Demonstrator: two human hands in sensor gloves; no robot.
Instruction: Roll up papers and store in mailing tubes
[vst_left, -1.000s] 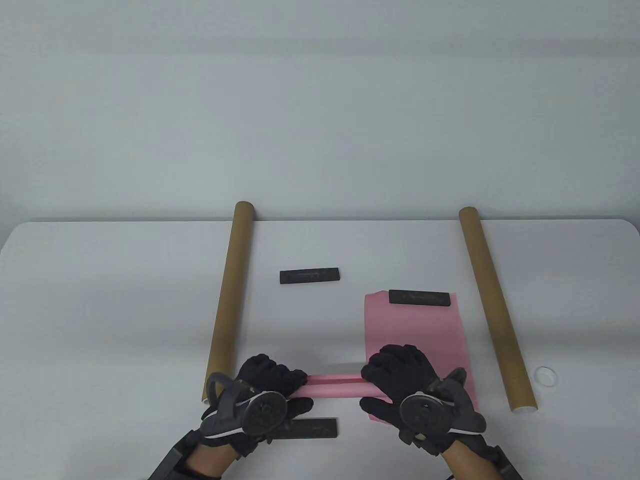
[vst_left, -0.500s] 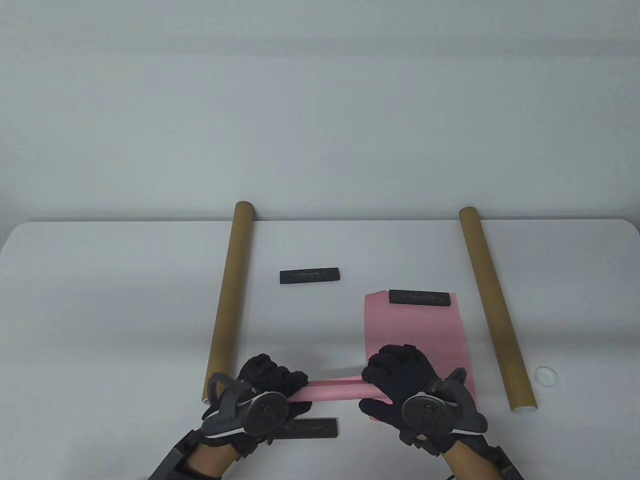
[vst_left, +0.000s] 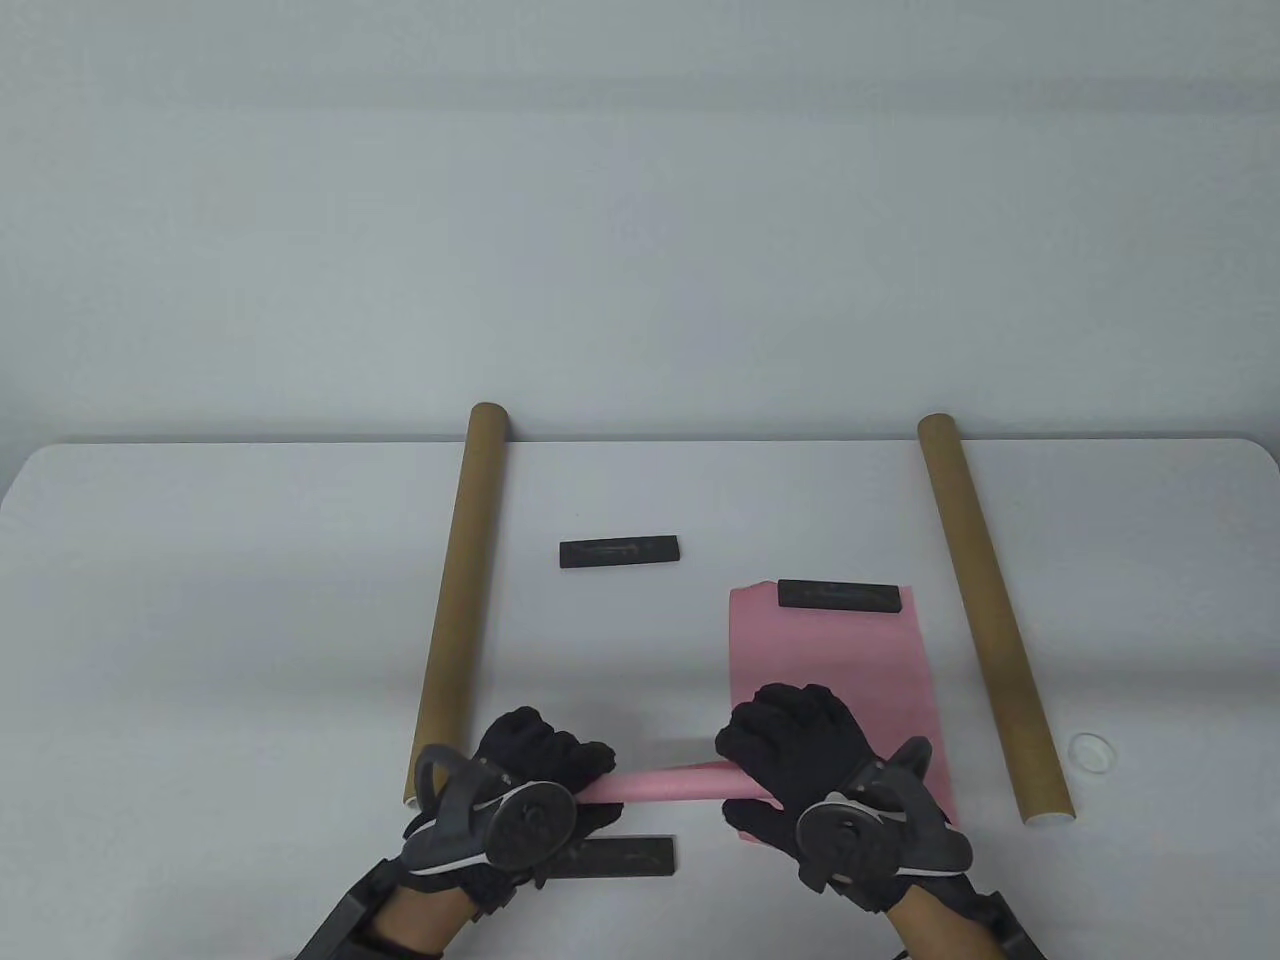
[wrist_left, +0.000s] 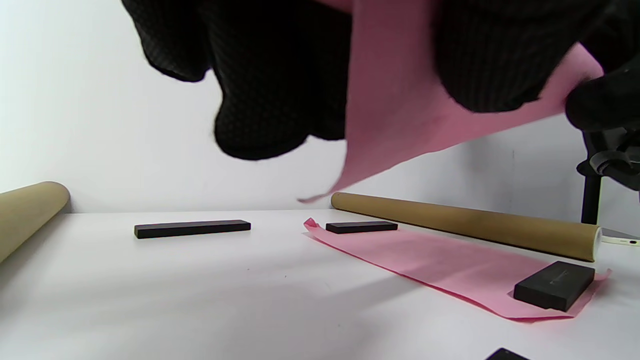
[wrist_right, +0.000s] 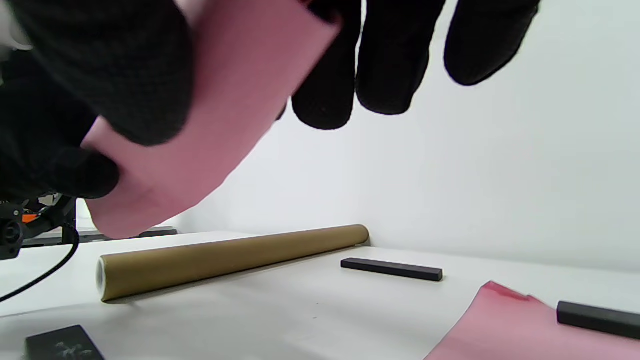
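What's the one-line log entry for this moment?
left hand: grips rolled pink paper | right hand: grips roll's other end | roll: lifted | mailing tubes: unloaded

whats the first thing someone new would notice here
The pink roll, held off the table's near edge between the left hand and right hand. Next, the flat pink sheet behind the right hand, and the two brown tubes, left and right.
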